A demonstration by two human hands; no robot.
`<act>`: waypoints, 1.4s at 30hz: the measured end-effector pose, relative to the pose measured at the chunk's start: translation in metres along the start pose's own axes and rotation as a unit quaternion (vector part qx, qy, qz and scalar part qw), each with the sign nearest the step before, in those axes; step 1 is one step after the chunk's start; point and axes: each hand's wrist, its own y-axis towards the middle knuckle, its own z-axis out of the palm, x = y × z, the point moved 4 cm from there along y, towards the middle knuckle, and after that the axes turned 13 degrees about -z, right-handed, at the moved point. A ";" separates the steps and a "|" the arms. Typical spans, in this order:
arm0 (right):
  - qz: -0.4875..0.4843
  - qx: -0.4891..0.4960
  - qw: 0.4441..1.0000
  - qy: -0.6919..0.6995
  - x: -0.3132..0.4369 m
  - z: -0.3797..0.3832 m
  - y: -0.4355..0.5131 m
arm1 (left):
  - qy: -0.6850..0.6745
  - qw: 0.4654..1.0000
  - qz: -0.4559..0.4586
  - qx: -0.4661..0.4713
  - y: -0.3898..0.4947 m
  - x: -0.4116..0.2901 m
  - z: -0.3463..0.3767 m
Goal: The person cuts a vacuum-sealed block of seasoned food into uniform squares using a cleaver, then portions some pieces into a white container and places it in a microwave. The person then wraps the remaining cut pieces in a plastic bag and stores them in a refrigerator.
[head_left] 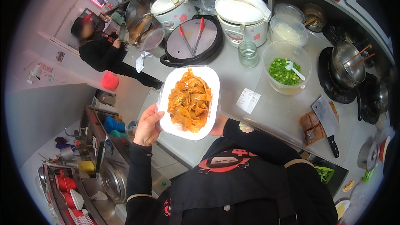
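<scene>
A white tray (215,84) lined with clear plastic film carries wide, flat noodles (190,103) in a reddish-brown sauce. My left hand (148,124) grips its left edge, with the thumb on the rim. At the lower right edge is my right hand (219,125), its fingers mostly hidden beneath the tray. Both hands hold the tray level in front of my black apron, by the counter's edge. Just beyond it, red-tipped tongs (193,42) lie on the lid of a round electric griddle (175,42).
Paper slips (248,100) lie on the steel counter (231,81), near a tub of chopped scallions (287,68) and a glass jar (248,54). Rice cookers (242,15) stand behind. At right, a cleaver (326,118) rests on brown packets. A co-worker (97,43) stands at far left.
</scene>
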 end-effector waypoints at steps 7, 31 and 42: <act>-0.188 -0.168 0.945 -0.207 0.083 -0.035 0.016 | 0.023 0.999 -0.021 -0.035 -0.005 0.014 -0.002; -0.096 -0.033 0.868 -0.486 0.160 0.091 0.036 | 0.180 0.979 -0.090 -0.020 0.095 0.082 -0.045; -0.091 -0.058 0.551 -0.827 0.144 0.091 0.068 | 0.195 0.973 -0.105 0.069 0.143 0.082 -0.041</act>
